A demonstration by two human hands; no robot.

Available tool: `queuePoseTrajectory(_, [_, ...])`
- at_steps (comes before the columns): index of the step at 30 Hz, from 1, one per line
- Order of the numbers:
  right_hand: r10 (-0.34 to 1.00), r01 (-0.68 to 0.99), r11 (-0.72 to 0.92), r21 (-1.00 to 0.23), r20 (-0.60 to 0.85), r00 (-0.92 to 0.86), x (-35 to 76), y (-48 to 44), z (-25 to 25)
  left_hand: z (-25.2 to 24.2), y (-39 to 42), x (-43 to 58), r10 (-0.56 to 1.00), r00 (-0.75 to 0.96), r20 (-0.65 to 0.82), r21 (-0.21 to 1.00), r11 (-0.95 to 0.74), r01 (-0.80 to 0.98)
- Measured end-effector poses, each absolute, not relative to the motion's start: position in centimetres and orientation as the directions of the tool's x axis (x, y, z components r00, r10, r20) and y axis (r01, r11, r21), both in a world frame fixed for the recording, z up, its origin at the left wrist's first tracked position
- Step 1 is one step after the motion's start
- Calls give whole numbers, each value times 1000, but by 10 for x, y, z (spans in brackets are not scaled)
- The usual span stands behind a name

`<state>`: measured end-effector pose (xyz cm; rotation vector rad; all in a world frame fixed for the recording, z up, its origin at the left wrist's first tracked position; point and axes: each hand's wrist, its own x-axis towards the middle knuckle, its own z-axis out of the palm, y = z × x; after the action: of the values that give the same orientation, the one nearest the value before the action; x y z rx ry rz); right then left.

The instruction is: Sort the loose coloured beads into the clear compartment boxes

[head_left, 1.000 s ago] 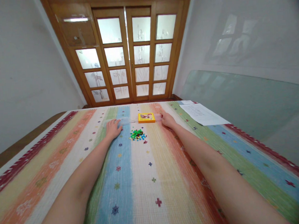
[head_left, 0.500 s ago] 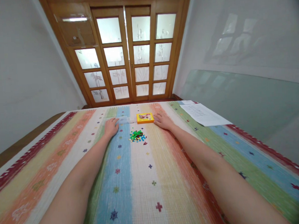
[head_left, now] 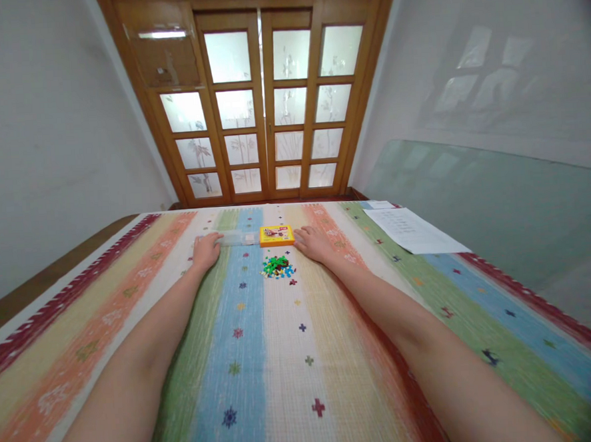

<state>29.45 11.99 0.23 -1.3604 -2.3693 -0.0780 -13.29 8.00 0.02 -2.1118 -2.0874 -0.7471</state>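
A small yellow box [head_left: 276,235] with a printed picture lies flat on the tablecloth, far out in front of me. Left of it stretches a flat clear plastic piece [head_left: 237,238], faint against the cloth; its exact kind I cannot make out. My left hand [head_left: 208,250] has its fingers closed at the left end of this clear piece. At the box's right end is my right hand [head_left: 315,242], fingers against the edge. On the near side of the box sits a pile of tiny building bricks [head_left: 277,267], mostly green, with blue, brown and pale ones; neither hand touches it.
The striped tablecloth [head_left: 288,355] covers the table. Printed white sheets [head_left: 413,229] lie at the far right. A greenish glass panel [head_left: 474,190] leans by the right wall, and wooden glazed doors [head_left: 263,109] stand beyond the table.
Both hands have slid left over the cloth, along with the yellow box and the clear plastic piece. The brick pile stays in place on the cloth; my view has shifted slightly.
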Motion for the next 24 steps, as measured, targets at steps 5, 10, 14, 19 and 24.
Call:
queuePoseTrajectory(5, [841, 865, 483, -138, 349, -414, 252, 108, 11, -3, 78, -171, 913, -123, 389, 318, -7, 948])
queuePoseTrajectory(10, [865, 884, 454, -113, 293, -407, 224, 108, 15, -3, 76, -198, 902, -169, 397, 355, 19, 935])
queuePoseTrajectory(14, [873, 891, 436, -126, 301, -384, 208, 111, 13, -2, 76, -206, 893, -224, 390, 390, 60, 919])
queuePoseTrajectory(19, [855, 860, 471, -197, 342, -389, 198, 119, 8, 5, 74, -204, 887, -254, 386, 411, 82, 908])
queuePoseTrajectory(24, [827, 802, 520, -294, 407, -387, 212, 124, 4, 17, 64, -193, 853, -227, 470, 374, 41, 926])
